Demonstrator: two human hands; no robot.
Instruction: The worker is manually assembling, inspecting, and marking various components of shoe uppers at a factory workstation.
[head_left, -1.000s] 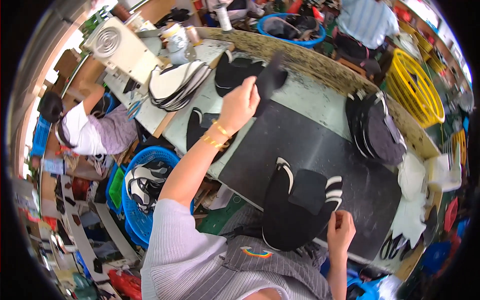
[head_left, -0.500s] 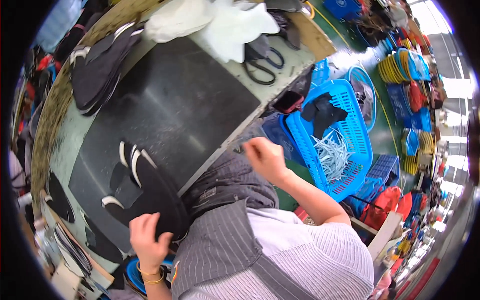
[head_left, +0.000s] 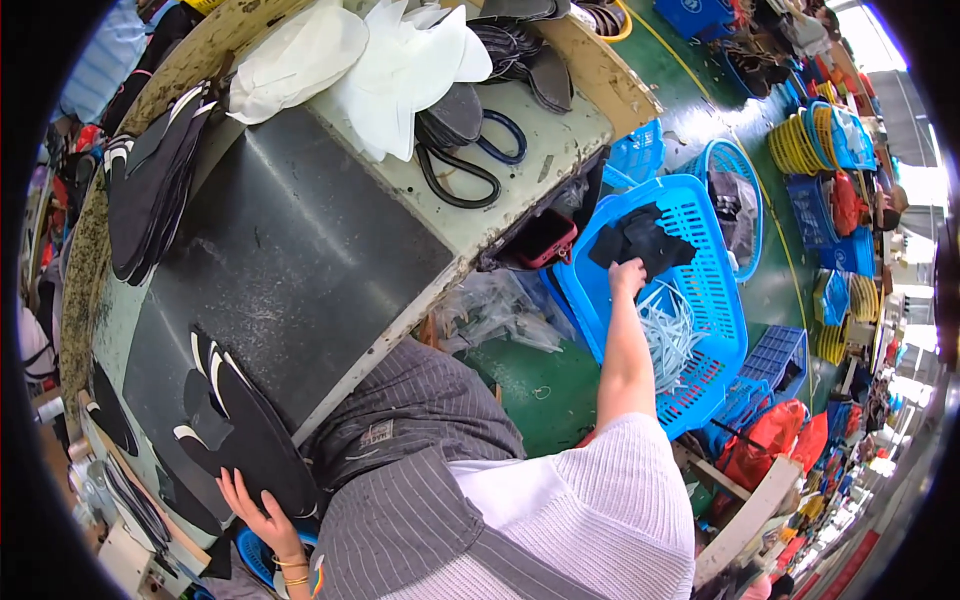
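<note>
My left hand point(head_left: 258, 515) lies with fingers spread against the near edge of a stack of black, sole-shaped pieces point(head_left: 255, 425) with white curved tips, on the dark board point(head_left: 310, 240). My right arm is stretched out to the blue plastic basket point(head_left: 727, 300) beside the table. There my right hand point(head_left: 628, 277) has its fingers closed at the edge of a black fabric piece point(head_left: 650, 240), one of a small heap in the basket. Pale blue strips point(head_left: 670, 340) lie in the same basket. My right fingertips are partly hidden.
On the table are white cut sheets point(head_left: 400, 80), black-handled scissors point(head_left: 458, 185) and another stack of black pieces point(head_left: 155, 190). A phone in a red case point(head_left: 545, 238) sits by the table's edge. More baskets point(head_left: 735, 200) stand on the green floor.
My right hand has gone from above my lap out to the right, into the basket at the black fabric. My left hand now rests against the black stack. The whole view has shifted.
</note>
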